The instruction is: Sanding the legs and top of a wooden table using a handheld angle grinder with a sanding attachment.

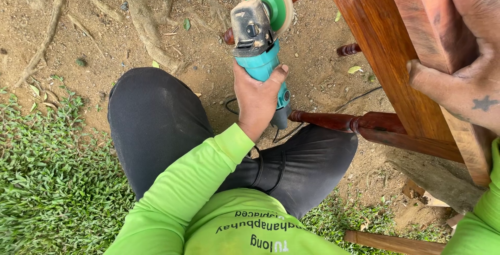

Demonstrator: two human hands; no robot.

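Right hand (469,62) gripping reddish wooden frame (385,52), left hand (259,99) holding teal grinder (259,41) (disc upward), cable (359,99) on dirt.

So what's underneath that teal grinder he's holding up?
Under the teal grinder lies bare dirt with tree roots; its black cord trails across the ground. The left hand grips the body, covering the handle, so any switch there can't be seen.

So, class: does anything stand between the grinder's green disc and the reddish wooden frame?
Nothing visible does. The left hand holds the grinder; its green disc sits beside the wooden frame, steadied by the right hand.
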